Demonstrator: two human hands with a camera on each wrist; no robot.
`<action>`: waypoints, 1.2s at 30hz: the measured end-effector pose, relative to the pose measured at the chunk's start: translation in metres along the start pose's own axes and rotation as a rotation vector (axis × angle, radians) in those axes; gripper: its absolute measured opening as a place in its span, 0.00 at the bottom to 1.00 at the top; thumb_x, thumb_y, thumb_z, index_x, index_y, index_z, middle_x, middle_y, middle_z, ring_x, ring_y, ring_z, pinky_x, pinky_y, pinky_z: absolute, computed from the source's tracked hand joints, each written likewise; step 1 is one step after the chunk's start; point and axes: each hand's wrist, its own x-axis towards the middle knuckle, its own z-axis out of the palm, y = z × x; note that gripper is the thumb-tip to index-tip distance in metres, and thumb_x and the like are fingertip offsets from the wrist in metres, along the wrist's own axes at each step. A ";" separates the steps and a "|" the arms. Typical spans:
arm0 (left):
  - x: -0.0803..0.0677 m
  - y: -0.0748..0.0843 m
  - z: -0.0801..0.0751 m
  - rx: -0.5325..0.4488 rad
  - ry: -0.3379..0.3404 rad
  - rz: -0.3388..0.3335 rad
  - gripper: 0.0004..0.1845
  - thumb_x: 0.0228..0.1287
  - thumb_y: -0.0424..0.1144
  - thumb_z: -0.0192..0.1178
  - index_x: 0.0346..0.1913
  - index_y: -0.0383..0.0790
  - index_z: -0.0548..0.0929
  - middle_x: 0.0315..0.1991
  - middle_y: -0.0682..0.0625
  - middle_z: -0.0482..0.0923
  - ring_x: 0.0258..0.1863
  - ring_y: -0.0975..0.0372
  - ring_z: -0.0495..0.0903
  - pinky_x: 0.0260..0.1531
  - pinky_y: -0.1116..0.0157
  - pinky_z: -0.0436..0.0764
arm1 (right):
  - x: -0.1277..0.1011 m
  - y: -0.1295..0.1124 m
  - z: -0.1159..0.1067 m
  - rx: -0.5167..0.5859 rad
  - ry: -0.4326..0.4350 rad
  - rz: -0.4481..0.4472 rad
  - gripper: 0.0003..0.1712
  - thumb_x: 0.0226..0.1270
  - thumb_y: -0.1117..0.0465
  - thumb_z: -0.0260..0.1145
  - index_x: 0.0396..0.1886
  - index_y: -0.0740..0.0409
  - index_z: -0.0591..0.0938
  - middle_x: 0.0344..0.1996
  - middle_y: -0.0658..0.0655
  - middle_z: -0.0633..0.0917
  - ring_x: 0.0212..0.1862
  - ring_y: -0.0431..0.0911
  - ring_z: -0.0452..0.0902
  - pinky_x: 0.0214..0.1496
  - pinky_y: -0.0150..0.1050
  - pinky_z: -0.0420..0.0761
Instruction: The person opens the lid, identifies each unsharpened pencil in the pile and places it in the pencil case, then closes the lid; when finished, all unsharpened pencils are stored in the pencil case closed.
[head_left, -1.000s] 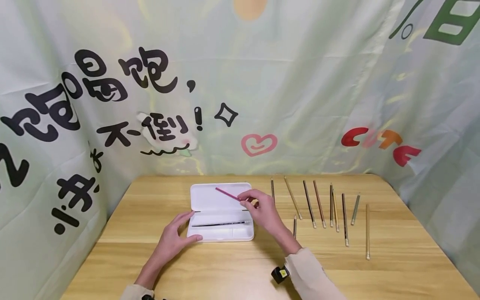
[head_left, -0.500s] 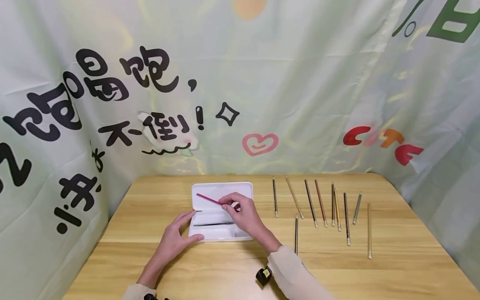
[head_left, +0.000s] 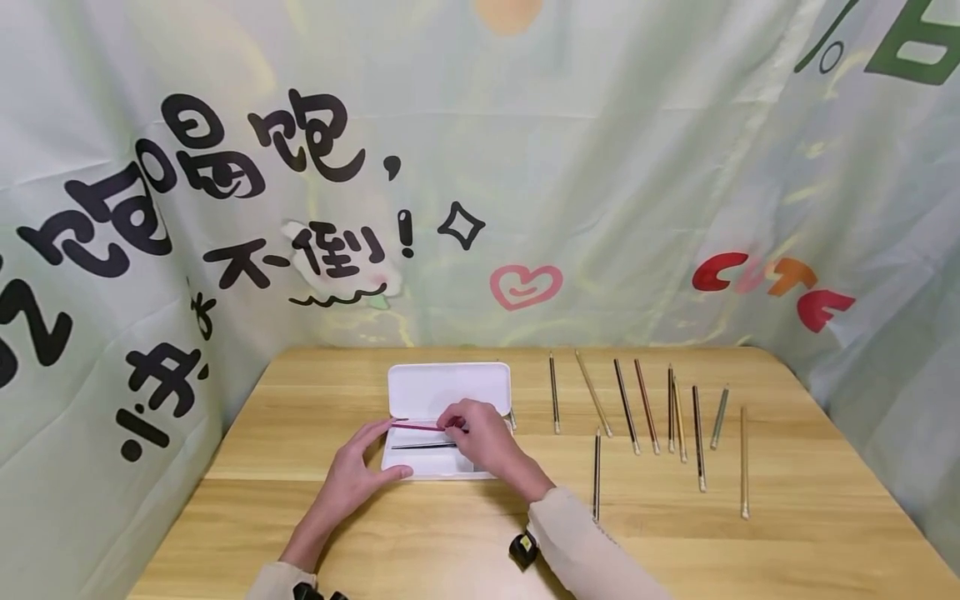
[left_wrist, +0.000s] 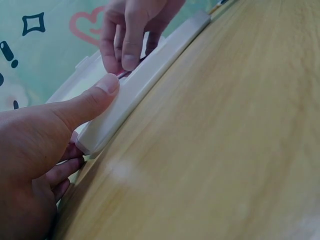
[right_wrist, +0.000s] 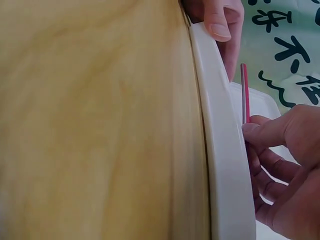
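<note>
A white pencil case point(head_left: 448, 383) lies with its lid up in the middle of the table. My right hand point(head_left: 483, 440) pinches a magenta pencil point(head_left: 415, 427) between thumb and fingers, low over the back of the case's tray. In the right wrist view the pencil point(right_wrist: 244, 92) sticks out beyond the fingertips, along the inside of the case wall. A dark pencil point(head_left: 422, 446) lies inside the tray, its right end hidden by the right hand. My left hand point(head_left: 358, 467) holds the case's left end, with its thumb point(left_wrist: 102, 92) over the front rim and fingers at the side.
Several pencils lie spread on the wooden table point(head_left: 420, 533) to the right, among them a black one point(head_left: 597, 475) nearest the case and a natural wood one point(head_left: 744, 467) farthest right. A printed curtain point(head_left: 600, 183) hangs behind the table.
My right hand has carried the magenta pencil left and down from in front of the lid to the tray, turning it nearly level with the case. The left hand stays at the case.
</note>
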 end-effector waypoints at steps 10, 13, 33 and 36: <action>-0.001 0.001 0.000 -0.023 0.000 -0.003 0.45 0.48 0.48 0.83 0.70 0.40 0.77 0.66 0.43 0.76 0.68 0.45 0.72 0.68 0.43 0.69 | -0.001 -0.002 -0.003 -0.009 -0.028 -0.021 0.08 0.66 0.74 0.68 0.39 0.61 0.89 0.37 0.55 0.88 0.39 0.42 0.82 0.42 0.31 0.83; -0.001 0.001 -0.001 -0.025 0.005 -0.004 0.44 0.48 0.47 0.83 0.70 0.39 0.77 0.66 0.44 0.76 0.68 0.46 0.72 0.68 0.43 0.69 | -0.002 -0.001 -0.005 0.009 -0.035 -0.030 0.08 0.67 0.73 0.68 0.40 0.61 0.89 0.38 0.55 0.88 0.41 0.44 0.83 0.44 0.31 0.84; 0.002 0.002 0.001 -0.047 -0.026 0.011 0.46 0.49 0.50 0.82 0.71 0.41 0.76 0.68 0.43 0.74 0.70 0.45 0.70 0.68 0.42 0.68 | -0.047 0.003 -0.078 0.093 0.088 -0.024 0.12 0.65 0.69 0.73 0.48 0.62 0.88 0.43 0.57 0.88 0.45 0.50 0.83 0.44 0.51 0.84; 0.000 0.000 -0.002 -0.043 -0.034 0.009 0.46 0.49 0.49 0.82 0.72 0.40 0.75 0.68 0.42 0.74 0.70 0.44 0.70 0.68 0.41 0.68 | -0.057 0.006 -0.092 0.078 0.114 -0.028 0.14 0.64 0.68 0.74 0.50 0.61 0.87 0.44 0.55 0.88 0.45 0.51 0.83 0.44 0.52 0.85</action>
